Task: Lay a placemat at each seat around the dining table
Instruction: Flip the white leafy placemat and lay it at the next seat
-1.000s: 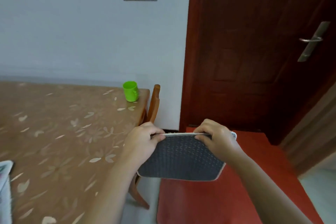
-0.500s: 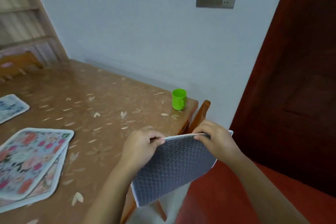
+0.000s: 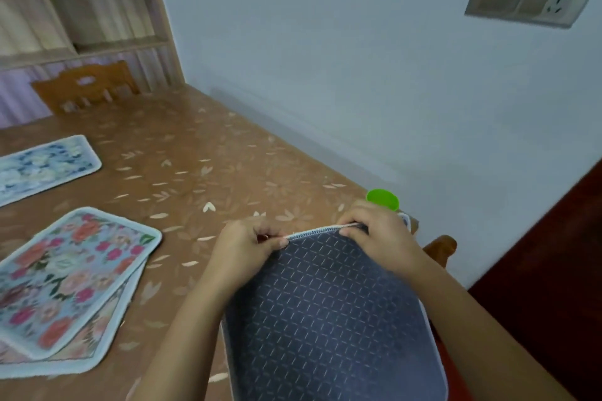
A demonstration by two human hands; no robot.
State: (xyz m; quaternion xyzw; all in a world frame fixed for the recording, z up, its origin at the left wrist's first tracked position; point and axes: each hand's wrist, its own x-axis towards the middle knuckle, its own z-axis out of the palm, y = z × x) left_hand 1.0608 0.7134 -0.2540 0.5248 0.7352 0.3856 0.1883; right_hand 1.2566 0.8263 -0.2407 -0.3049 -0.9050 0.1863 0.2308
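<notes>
I hold a placemat (image 3: 329,316) by its top edge, its dark grey patterned underside facing me, over the near right end of the dining table (image 3: 202,179). My left hand (image 3: 247,247) pinches the edge's left part and my right hand (image 3: 378,234) its right part. Two floral placemats (image 3: 68,273) lie stacked and skewed on the table at the left. A pale blue floral placemat (image 3: 42,166) lies farther back at the left edge.
A green cup (image 3: 382,198) stands near the table's far right corner, just behind my right hand. A wooden chair (image 3: 86,85) stands at the table's far end and another chair's top (image 3: 441,246) shows at the right. The wall runs along the table's right side.
My view has swung left from the door to the table. The held placemat has come from beside the table to over its near right end, now hanging closer to me.
</notes>
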